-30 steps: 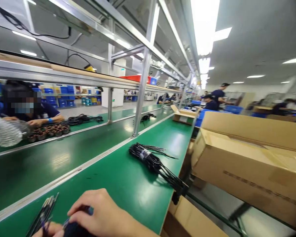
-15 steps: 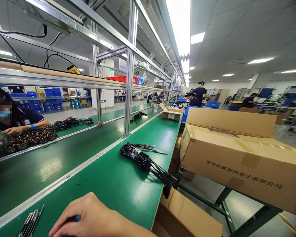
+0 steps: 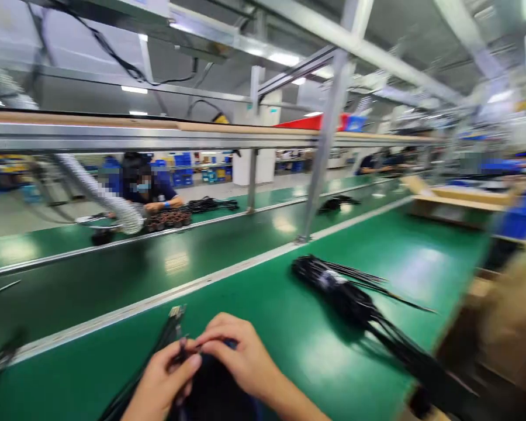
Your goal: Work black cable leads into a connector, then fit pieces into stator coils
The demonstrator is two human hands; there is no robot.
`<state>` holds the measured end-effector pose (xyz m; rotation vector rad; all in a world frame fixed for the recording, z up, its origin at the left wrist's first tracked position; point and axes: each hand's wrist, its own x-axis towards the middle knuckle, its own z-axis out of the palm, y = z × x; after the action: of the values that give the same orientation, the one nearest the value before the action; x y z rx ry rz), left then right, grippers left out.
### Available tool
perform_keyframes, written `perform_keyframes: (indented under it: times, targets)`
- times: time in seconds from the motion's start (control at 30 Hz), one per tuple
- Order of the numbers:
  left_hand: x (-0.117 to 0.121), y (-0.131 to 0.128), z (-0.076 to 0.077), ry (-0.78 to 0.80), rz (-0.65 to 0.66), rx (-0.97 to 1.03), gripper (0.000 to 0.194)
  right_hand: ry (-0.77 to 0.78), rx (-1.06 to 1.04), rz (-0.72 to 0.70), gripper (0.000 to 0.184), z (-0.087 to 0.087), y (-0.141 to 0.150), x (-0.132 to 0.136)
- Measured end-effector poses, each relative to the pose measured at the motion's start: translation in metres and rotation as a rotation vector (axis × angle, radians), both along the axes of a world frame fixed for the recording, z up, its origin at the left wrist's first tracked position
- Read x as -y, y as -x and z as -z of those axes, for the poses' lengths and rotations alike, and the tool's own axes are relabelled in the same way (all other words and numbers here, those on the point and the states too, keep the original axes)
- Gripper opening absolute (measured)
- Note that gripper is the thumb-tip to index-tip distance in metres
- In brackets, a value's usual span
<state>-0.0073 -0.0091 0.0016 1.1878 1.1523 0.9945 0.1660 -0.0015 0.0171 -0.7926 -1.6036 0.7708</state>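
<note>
My left hand (image 3: 164, 377) is closed, with a thin black cable (image 3: 182, 354) between its fingers. Thumb and forefinger of my right hand (image 3: 243, 356) pinch together right against the left fingertips. What they grip is too small and blurred to name. A bit of blue shows inside the right palm. Beside my left hand lies a bunch of black cables (image 3: 151, 356) with pale ends, on the green work surface (image 3: 254, 292). To the right rests a taped bundle of black cables (image 3: 348, 295), its loose ends trailing toward the near right edge.
A metal post (image 3: 326, 128) and rails rise behind the surface. An open cardboard box (image 3: 456, 204) stands at the far right. Across the line a co-worker (image 3: 146, 187) sits by copper-coloured parts (image 3: 169, 219) and a flexible duct (image 3: 96, 187). Blurred cardboard (image 3: 512, 316) fills the right side.
The view has swung left, so the cable bundle and post appear further right. My left hand has come into view, and both hands are now together at the fingertips.
</note>
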Motion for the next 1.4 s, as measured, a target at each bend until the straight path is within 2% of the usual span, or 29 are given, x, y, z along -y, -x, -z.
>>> perform_keyframes:
  times: [0.13, 0.27, 0.47, 0.7, 0.97, 1.13, 1.27, 1.4]
  targets:
    - [-0.004, 0.001, 0.002, 0.000, 0.046, 0.044, 0.064, -0.031, -0.020, 0.005, 0.012, 0.004, -0.005, -0.007]
    - [-0.005, 0.006, 0.008, 0.018, 0.086, 0.078, 0.060, -0.135, 0.067, 0.037, 0.013, 0.004, -0.006, -0.009]
    - [-0.003, 0.005, 0.000, -0.001, 0.126, 0.064, 0.056, -0.332, 0.130, 0.140, 0.014, 0.006, -0.004, -0.009]
    - [-0.003, 0.006, 0.004, -0.014, 0.126, 0.044, 0.054, -0.497, 0.209, 0.107, 0.023, 0.008, -0.004, -0.007]
    - [-0.002, 0.004, 0.001, -0.039, 0.112, 0.048, 0.057, -0.539, 0.309, 0.131, 0.020, 0.010, -0.003, -0.007]
    - [-0.002, 0.005, 0.005, -0.042, 0.096, 0.013, 0.060, -0.551, 0.362, 0.191, 0.017, 0.015, -0.002, -0.004]
    - [-0.003, 0.005, 0.004, -0.049, 0.095, 0.015, 0.062, -0.577, 0.338, 0.263, 0.020, 0.016, 0.001, 0.002]
    - [-0.004, 0.004, 0.000, -0.003, 0.093, 0.009, 0.067, -0.480, 0.234, 0.269, 0.012, 0.016, 0.005, 0.002]
